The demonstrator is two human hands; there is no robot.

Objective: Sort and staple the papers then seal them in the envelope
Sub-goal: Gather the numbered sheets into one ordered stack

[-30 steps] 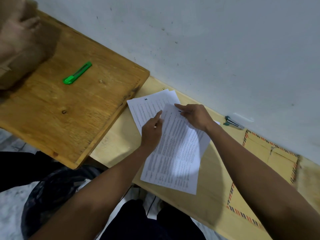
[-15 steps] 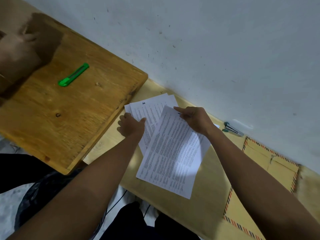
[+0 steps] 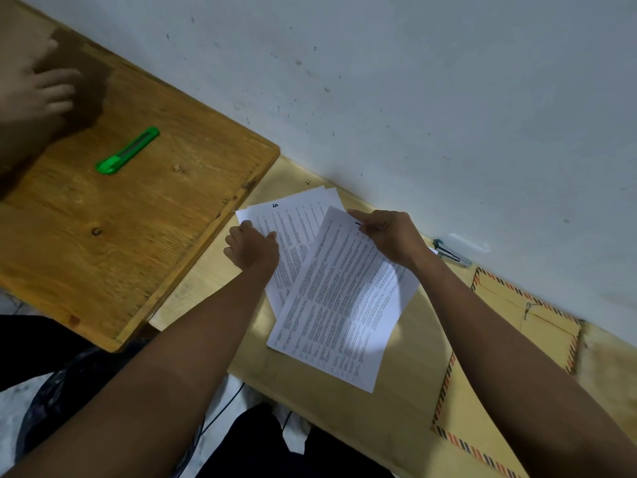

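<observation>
Head view: at frame centre, the right hand (image 3: 389, 236) pinches the top sheet (image 3: 344, 298) by its upper edge. The left hand (image 3: 251, 248), fingers curled, presses the papers (image 3: 293, 219) on the table (image 3: 396, 408). Sorting seems underway; next, squaring edges for the stapler (image 3: 451, 253), right of centre beside the envelope (image 3: 537, 305).

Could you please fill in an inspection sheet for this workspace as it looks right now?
Surface: pale wooden bench along the wall; darker wooden board beside it.
Job's things: printed papers fanned on the bench; stapler by the wall; brown envelope with striped border, lying flat.
Clutter: green utility knife on the board.
Grippers: left hand presses the lower sheets; right hand pinches the top sheet's corner.
Cables: thin dark cable below the bench.
Surroundings: scuffed white wall; another person's hand on the board.
</observation>
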